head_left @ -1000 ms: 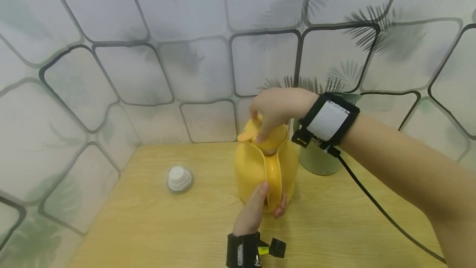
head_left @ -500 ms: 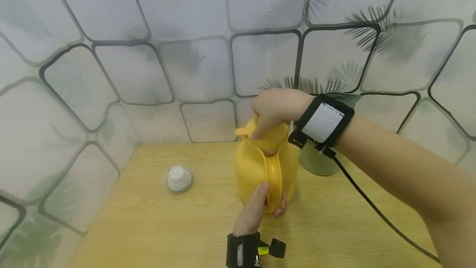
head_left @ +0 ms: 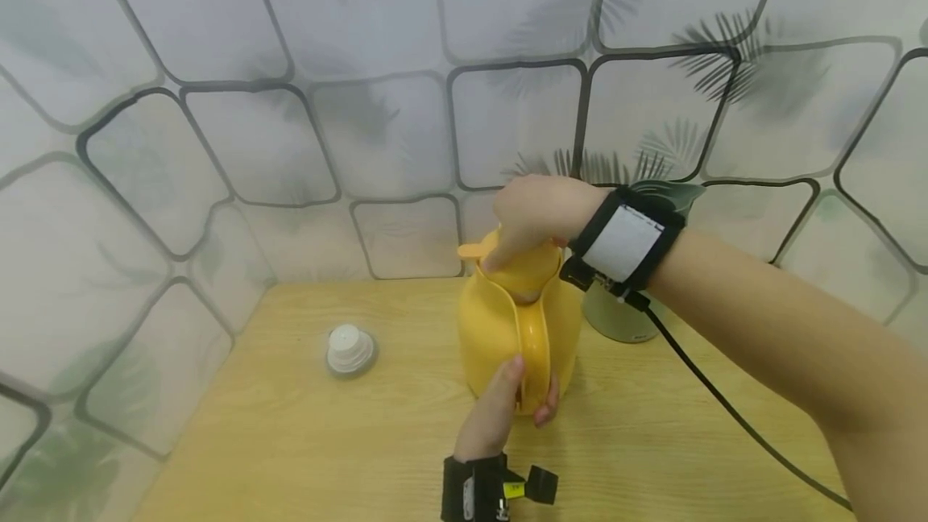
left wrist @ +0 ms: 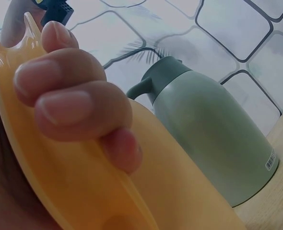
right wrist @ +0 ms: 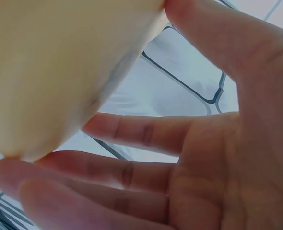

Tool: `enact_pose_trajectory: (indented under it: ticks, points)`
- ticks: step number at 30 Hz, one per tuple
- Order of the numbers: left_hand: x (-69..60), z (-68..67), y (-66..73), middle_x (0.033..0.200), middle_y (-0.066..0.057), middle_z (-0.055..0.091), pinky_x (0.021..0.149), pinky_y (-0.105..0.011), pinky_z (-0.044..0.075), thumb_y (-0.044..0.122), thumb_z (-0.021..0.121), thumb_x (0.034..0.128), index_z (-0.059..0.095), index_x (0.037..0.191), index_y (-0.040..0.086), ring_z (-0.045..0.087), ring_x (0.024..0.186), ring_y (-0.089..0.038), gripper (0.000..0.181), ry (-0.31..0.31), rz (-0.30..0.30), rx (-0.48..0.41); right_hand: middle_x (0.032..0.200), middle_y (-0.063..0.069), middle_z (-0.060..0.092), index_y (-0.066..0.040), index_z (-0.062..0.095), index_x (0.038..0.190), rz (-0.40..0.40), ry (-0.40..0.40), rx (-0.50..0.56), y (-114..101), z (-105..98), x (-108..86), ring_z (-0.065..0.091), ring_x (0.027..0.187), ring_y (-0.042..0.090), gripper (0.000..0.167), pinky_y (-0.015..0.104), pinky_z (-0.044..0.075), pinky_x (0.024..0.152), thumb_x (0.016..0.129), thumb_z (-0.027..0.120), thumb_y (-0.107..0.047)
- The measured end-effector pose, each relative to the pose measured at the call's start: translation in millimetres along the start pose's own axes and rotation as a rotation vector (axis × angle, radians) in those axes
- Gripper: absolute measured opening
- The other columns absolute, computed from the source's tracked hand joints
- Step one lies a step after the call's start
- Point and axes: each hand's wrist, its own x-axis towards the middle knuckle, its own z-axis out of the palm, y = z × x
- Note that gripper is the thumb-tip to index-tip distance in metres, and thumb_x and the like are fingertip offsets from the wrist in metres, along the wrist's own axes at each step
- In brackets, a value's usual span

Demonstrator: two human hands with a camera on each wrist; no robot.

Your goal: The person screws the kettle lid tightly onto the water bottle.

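Note:
A yellow jug stands on the wooden table, its handle facing the camera. My left hand grips that handle low down; in the left wrist view the fingers curl round the yellow handle. At the jug's mouth, my right hand holds the yellow lid from above, and a tab sticks out to the left. In the right wrist view the thumb and fingertips of the right hand press round the edge of the pale yellow lid.
Behind the right wrist stands a green jug, also seen in the left wrist view. A white stopper-like piece lies on the table to the left. A black cable hangs from the right wristband. Patterned wall covering rises behind the table.
My right hand has turned and shifted slightly, its wrist moving left and down. The lid's tab has swung a little left and up. The left hand and the yellow jug have stayed put.

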Motion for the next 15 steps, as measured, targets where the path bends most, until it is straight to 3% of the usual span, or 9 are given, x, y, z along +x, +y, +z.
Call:
enact_pose_trajectory:
  ticks: [15]
  points:
    - [-0.5, -0.6, -0.6, 0.055, -0.024, 0.035, 0.047, -0.022, 0.035, 0.049, 0.012, 0.1020, 0.045, 0.072, -0.007, 0.039, 0.050, -0.007, 0.072, 0.008, -0.015, 0.008, 0.075, 0.006, 0.053, -0.009, 0.055, 0.079, 0.010, 0.043, 0.015, -0.9, 2.6, -2.1, 0.056, 0.059, 0.021, 0.045, 0.032, 0.049, 0.048, 0.076, 0.071, -0.051]
